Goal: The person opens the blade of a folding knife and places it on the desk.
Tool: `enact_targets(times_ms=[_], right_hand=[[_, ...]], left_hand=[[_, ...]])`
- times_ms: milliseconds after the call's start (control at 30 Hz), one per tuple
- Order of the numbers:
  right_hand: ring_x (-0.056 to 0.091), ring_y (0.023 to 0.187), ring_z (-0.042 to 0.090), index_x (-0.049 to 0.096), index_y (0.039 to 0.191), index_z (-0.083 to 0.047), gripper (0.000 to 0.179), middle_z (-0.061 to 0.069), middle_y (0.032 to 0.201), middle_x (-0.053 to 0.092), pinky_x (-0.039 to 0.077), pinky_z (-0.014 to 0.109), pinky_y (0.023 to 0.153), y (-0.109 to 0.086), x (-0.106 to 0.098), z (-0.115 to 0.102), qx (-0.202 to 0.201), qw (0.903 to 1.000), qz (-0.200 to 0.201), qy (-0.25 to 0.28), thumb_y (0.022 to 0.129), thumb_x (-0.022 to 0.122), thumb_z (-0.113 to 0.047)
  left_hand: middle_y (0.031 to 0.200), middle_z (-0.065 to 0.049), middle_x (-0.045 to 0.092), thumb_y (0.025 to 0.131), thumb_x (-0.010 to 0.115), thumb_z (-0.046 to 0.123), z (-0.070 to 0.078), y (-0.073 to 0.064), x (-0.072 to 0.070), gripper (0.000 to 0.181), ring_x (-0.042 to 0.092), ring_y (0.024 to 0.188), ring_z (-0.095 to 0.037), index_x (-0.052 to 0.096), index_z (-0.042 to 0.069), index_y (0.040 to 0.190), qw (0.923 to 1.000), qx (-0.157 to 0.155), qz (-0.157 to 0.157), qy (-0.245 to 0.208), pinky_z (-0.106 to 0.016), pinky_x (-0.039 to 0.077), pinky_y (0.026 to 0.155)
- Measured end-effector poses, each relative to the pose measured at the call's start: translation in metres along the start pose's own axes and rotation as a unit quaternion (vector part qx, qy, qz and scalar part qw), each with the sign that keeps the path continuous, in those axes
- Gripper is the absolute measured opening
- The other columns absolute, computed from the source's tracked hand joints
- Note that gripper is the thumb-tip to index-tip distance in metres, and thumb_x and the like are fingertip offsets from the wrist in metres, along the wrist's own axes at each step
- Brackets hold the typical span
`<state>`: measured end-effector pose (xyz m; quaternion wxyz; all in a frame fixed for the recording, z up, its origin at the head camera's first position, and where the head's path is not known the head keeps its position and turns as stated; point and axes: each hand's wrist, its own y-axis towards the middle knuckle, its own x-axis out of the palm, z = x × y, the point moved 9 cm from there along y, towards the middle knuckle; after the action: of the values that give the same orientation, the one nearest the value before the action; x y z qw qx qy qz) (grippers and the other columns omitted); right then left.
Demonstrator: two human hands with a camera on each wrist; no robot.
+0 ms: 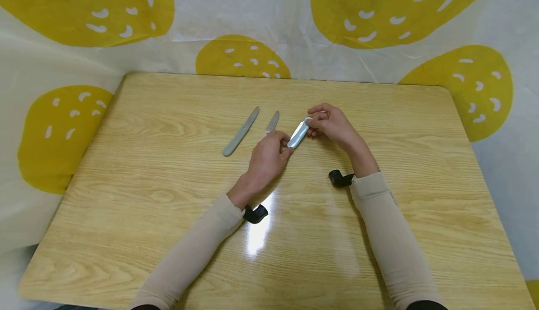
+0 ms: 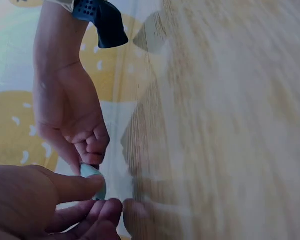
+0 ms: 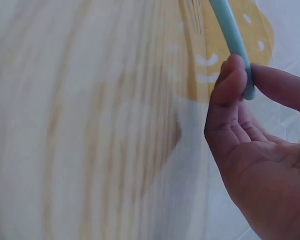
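Observation:
A light blue folding knife (image 1: 300,133) is held between both hands above the table, its blade lying along the handle. My left hand (image 1: 268,156) pinches the lower end between thumb and fingers. With thumb and forefinger, my right hand (image 1: 334,125) pinches the upper end. In the right wrist view the blue handle (image 3: 232,35) shows as a thin curved strip. Left of the hands, a grey-green knife (image 1: 241,133) lies unfolded, blade pointing away. Beside it is another knife (image 1: 273,121); its blade shows, while my left hand hides most of its handle.
The wooden table (image 1: 168,198) has its far edge against a white curtain (image 1: 244,1) with yellow fruit prints. A black wrist camera mount (image 1: 256,214) sits at the left wrist, another black mount (image 1: 338,179) at the right.

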<state>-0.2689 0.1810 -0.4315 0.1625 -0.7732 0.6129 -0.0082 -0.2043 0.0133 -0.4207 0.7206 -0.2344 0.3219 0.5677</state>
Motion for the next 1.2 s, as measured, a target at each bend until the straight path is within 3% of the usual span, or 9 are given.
enact_targets(times_ms=[200,367,567,733,1000,1200], right_hand=[[0.068,0.07,0.013,0.05,0.138,0.011,0.045,0.0,0.083,0.067,0.058,0.024,0.07,-0.003,-0.004,-0.005,-0.017,0.9994,0.008,0.027,0.099,0.067,-0.003],[0.069,0.073,0.014,0.049,0.138,0.012,0.044,0.0,0.084,0.069,0.06,0.025,0.073,-0.005,-0.005,-0.008,-0.023,0.9973,0.004,0.069,0.1,0.066,-0.001],[0.071,0.076,0.018,0.052,0.137,0.011,0.04,0.002,0.086,0.071,0.062,0.028,0.079,-0.007,-0.003,-0.012,-0.038,0.9941,-0.003,0.101,0.101,0.064,-0.002],[0.071,0.081,0.021,0.053,0.137,0.008,0.037,0.002,0.089,0.07,0.061,0.03,0.082,-0.01,0.0,-0.014,-0.041,0.9942,-0.021,0.097,0.103,0.062,-0.005],[0.065,0.093,0.019,0.057,0.137,0.004,0.039,-0.007,0.095,0.071,0.054,0.029,0.084,-0.012,0.007,-0.011,-0.027,0.998,-0.056,0.01,0.104,0.064,-0.016],[0.064,0.094,0.017,0.067,0.125,-0.002,0.03,-0.006,0.101,0.072,0.055,0.032,0.088,-0.012,0.016,-0.015,-0.047,0.9949,-0.082,-0.035,0.102,0.067,-0.022]], left_hand=[[0.101,-0.006,0.074,0.102,0.067,0.016,-0.003,0.001,-0.002,0.019,0.071,0.09,-0.016,0.067,0.007,0.119,0.9966,-0.018,0.003,-0.081,-0.031,0.058,0.076],[0.104,-0.008,0.074,0.102,0.068,0.018,-0.004,0.002,-0.004,0.026,0.072,0.087,-0.017,0.063,0.005,0.124,0.9896,-0.029,0.01,-0.141,-0.026,0.057,0.07],[0.105,-0.011,0.074,0.102,0.068,0.017,-0.005,0.003,-0.009,0.028,0.07,0.083,-0.016,0.064,0.002,0.125,0.9856,-0.032,0.023,-0.164,-0.021,0.053,0.064],[0.093,-0.01,0.072,0.103,0.067,0.02,-0.009,0.003,-0.012,0.027,0.06,0.074,-0.013,0.069,0.001,0.121,0.982,-0.044,0.036,-0.18,-0.019,0.046,0.061],[0.099,-0.016,0.077,0.104,0.065,0.019,-0.013,0.004,-0.016,0.022,0.071,0.081,-0.024,0.07,0.0,0.115,0.9545,-0.068,0.044,-0.287,-0.018,0.048,0.062],[0.104,-0.023,0.077,0.104,0.065,0.02,-0.015,0.003,-0.018,0.025,0.072,0.088,-0.035,0.069,-0.002,0.116,0.939,-0.072,0.034,-0.335,-0.018,0.037,0.053]])
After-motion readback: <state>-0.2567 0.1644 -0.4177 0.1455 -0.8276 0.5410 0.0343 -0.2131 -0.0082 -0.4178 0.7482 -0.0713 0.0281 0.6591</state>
